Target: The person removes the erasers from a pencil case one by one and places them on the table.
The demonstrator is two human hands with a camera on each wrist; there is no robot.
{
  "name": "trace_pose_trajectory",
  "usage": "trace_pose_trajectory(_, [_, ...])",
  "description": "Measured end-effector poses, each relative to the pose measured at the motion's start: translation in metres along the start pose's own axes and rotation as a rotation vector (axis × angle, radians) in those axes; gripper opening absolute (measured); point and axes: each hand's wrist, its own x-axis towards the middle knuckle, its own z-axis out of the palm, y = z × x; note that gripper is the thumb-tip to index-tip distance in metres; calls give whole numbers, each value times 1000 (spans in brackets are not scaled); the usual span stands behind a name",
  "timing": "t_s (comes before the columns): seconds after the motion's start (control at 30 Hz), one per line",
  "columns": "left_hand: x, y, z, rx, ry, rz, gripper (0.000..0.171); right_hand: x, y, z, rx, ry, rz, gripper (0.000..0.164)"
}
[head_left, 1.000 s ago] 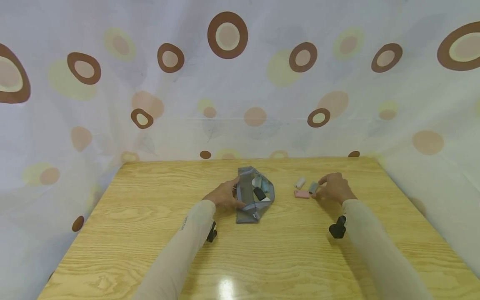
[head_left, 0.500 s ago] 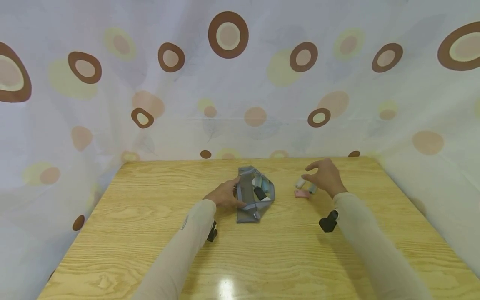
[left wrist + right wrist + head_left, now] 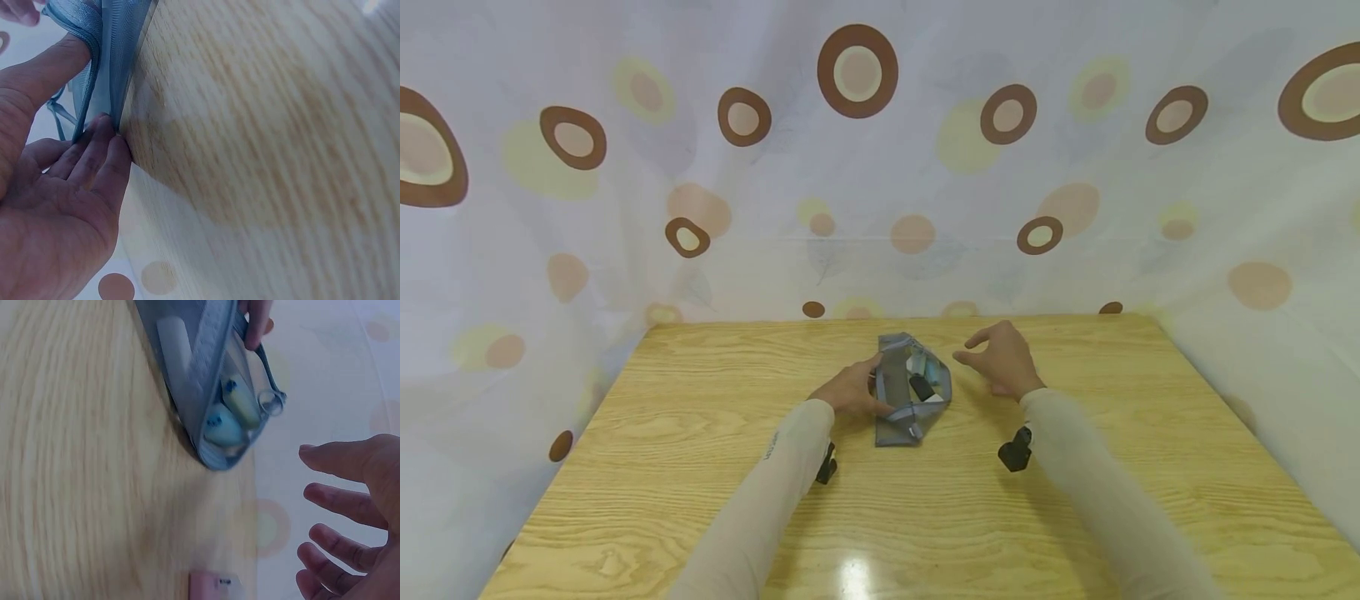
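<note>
A grey-blue mesh zip pouch [image 3: 893,383] lies unzipped on the table, its mouth spread wide. My left hand [image 3: 850,389] holds its left edge; in the left wrist view the thumb [image 3: 59,65] sits at the zip edge and the fingers at the opposite side. Inside are several small blocks, among them a black one [image 3: 921,387], a white one [image 3: 175,344] and two pale rounded ones with blue marks, such as this [image 3: 224,427]. My right hand [image 3: 1002,360] hovers right of the pouch, fingers apart, nothing between them. A pink block [image 3: 203,587] lies beneath it, partly hidden.
The wooden table [image 3: 910,525] meets a patterned cloth backdrop [image 3: 910,183] behind and at the sides. A zip pull ring [image 3: 270,402] hangs at the pouch's end. Black wrist cameras, such as the right one [image 3: 1016,450], sit under the sleeves.
My right hand has moved left, from beside the small grey-green block, over the white and pink ones, towards the pouch. My left hand has stayed on the pouch.
</note>
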Motion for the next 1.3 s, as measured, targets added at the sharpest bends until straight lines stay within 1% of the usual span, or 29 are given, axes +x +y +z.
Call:
trace_pose_trajectory(0.2, [0,2,0,3,2,4,103,4,-10,23,-15,33,-1,31])
trace_pose_trajectory(0.33, [0,2,0,14,1,-5,103,4,-14,34,-2,52,-7,28])
trace_pose_trajectory(0.53, [1,1,0,16,-1,-11,102,1,-22,45,-22,102,-67,23])
trace_pose_trajectory(0.6, [1,0,0,17,-2,-9,103,-1,-25,46,-14,106,-67,21])
trace_pose_trajectory(0.7, [2,-1,0,15,-2,-3,103,0,-26,50,-20,105,-51,23])
trace_pose_trajectory(0.87, [2,-1,0,19,-8,-7,103,2,-22,58,-53,95,5,29])
trace_pose_trajectory(0.97, [2,0,0,18,-9,-5,103,3,-20,62,-30,91,42,30])
trace_pose_trajectory(1.07, [2,1,0,14,-8,-1,103,2,-20,66,-34,102,46,33])
trace_pose_trajectory(1.17, [1,2,-1,9,-6,1,103,3,-19,68,-54,126,32,35])
trace_pose_trajectory(1.23, [0,2,-1,8,-6,3,103,3,-19,70,-65,133,28,40])
trace_pose_trajectory(1.3, [0,2,-1,8,-6,6,102,4,-20,72,-70,142,26,40])
